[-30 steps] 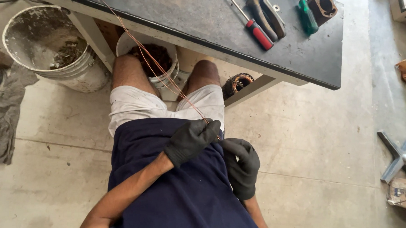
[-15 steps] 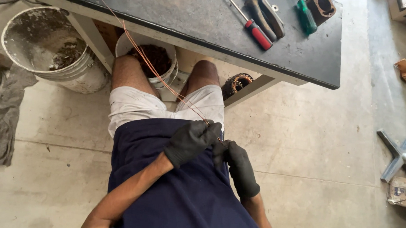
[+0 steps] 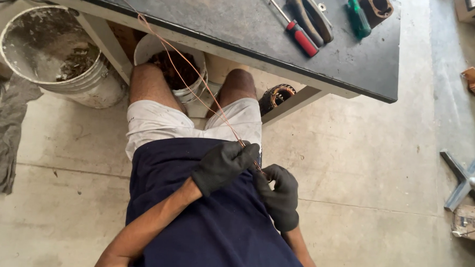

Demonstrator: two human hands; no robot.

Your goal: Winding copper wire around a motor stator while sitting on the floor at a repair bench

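A workshop: screwdrivers on a workbench, dirty buckets, concrete floor.

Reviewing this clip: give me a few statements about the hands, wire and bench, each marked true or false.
1. Both hands wear black gloves. True: left hand, right hand.
2. The copper wire runs from the hands up over the bench. True.
3. The red-handled screwdriver lies on the floor. False: it lies on the bench.
4. The right hand holds pliers. False: both hands are at the wire; the pliers lie on the bench.
5. A bucket stands on the floor beside the bench. True.
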